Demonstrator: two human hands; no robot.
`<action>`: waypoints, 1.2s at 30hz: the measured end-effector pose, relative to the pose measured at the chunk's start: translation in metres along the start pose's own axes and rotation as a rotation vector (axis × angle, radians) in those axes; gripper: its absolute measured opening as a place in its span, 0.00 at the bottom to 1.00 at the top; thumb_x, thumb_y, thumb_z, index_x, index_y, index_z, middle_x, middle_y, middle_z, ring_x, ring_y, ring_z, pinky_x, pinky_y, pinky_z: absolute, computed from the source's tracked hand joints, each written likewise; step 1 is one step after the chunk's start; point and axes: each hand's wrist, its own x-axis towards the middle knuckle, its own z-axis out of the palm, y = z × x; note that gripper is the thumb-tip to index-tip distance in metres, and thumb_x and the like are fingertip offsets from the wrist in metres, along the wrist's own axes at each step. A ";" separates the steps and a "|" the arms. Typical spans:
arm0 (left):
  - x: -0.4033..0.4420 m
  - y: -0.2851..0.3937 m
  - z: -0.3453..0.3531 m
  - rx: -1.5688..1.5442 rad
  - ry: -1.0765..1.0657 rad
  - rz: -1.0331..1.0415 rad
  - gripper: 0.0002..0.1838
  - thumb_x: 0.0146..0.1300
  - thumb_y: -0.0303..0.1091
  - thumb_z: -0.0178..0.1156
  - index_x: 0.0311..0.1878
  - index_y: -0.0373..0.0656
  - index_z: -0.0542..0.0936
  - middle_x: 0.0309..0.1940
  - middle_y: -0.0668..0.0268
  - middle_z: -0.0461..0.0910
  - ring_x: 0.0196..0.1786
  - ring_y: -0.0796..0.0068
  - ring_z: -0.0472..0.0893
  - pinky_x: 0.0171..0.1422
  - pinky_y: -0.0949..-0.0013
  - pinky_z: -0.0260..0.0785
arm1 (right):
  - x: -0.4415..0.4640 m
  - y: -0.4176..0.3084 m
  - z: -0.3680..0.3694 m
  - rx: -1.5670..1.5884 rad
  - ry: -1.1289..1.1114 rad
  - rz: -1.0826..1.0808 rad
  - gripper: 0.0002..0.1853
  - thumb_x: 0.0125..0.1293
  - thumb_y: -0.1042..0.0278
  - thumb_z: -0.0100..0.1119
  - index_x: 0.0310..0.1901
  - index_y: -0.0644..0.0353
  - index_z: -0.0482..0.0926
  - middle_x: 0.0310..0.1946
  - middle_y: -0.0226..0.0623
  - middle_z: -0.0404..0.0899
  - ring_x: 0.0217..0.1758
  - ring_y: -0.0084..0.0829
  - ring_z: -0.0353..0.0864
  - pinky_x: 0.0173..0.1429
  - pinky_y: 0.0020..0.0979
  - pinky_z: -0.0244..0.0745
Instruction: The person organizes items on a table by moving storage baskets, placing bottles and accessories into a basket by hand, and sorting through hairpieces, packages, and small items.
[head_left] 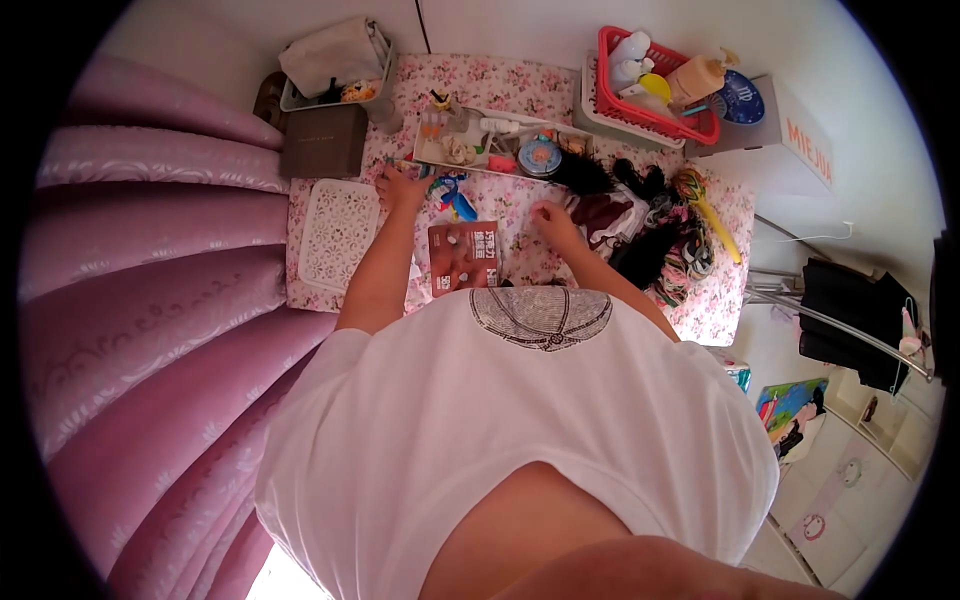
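My left hand (402,188) reaches over the flowered tabletop with its fingers apart, beside some small colourful items (412,167) at the front of a white tray (432,158). Just right of it lies a blue crinkled packet (458,198). Closed around a small pink thing (538,210), my right hand (560,228) is left of a heap of black, maroon and white hair accessories or cloth (610,218). Between my forearms rests a brown printed pouch (464,256). The pink thing's exact kind is too small to tell.
A white lacy basket (338,235) lies at left, near a dark box (324,142) and a grey bin (382,92) of cloth. At back right, a red basket (606,95) holds bottles, beside a white carton (800,160). Pink curtains (160,260) hang at left.
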 end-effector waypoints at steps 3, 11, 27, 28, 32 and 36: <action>-0.004 0.003 -0.004 0.024 0.049 -0.030 0.54 0.26 0.62 0.65 0.59 0.48 0.54 0.54 0.51 0.59 0.58 0.55 0.58 0.60 0.55 0.48 | -0.009 -0.018 -0.004 0.018 -0.022 -0.008 0.06 0.53 0.73 0.52 0.33 0.62 0.72 0.24 0.29 0.70 0.27 0.19 0.67 0.34 0.21 0.64; -0.004 -0.019 -0.019 -0.080 -0.184 0.010 0.50 0.27 0.64 0.64 0.56 0.48 0.62 0.54 0.59 0.63 0.55 0.60 0.65 0.56 0.52 0.53 | -0.005 0.013 -0.002 0.065 -0.053 -0.015 0.08 0.53 0.66 0.51 0.34 0.58 0.74 0.24 0.34 0.73 0.29 0.26 0.72 0.35 0.25 0.66; -0.058 0.015 -0.004 -0.166 -0.210 0.249 0.42 0.41 0.57 0.55 0.58 0.44 0.57 0.47 0.52 0.69 0.51 0.59 0.70 0.55 0.51 0.52 | -0.024 0.002 -0.016 0.100 -0.074 0.065 0.06 0.54 0.72 0.53 0.34 0.61 0.73 0.24 0.29 0.73 0.27 0.19 0.70 0.32 0.20 0.66; -0.064 0.017 -0.007 -0.320 -0.275 0.294 0.39 0.43 0.55 0.54 0.58 0.44 0.58 0.47 0.52 0.70 0.51 0.59 0.70 0.54 0.55 0.55 | -0.025 -0.005 -0.019 0.095 -0.089 0.088 0.06 0.54 0.72 0.53 0.34 0.61 0.73 0.25 0.30 0.73 0.28 0.19 0.70 0.33 0.20 0.66; -0.079 0.029 0.013 -0.726 -0.421 0.381 0.33 0.51 0.50 0.51 0.59 0.46 0.57 0.46 0.57 0.69 0.45 0.66 0.71 0.46 0.65 0.63 | -0.029 -0.035 -0.022 0.085 -0.048 -0.052 0.14 0.52 0.71 0.55 0.41 0.61 0.70 0.34 0.33 0.73 0.35 0.23 0.72 0.38 0.24 0.68; -0.128 0.061 -0.009 -1.108 -0.893 0.224 0.33 0.52 0.52 0.51 0.58 0.47 0.54 0.42 0.61 0.67 0.40 0.68 0.72 0.41 0.66 0.66 | -0.040 -0.089 -0.016 0.083 0.092 -0.320 0.23 0.51 0.70 0.58 0.49 0.60 0.63 0.43 0.36 0.67 0.45 0.28 0.68 0.42 0.28 0.67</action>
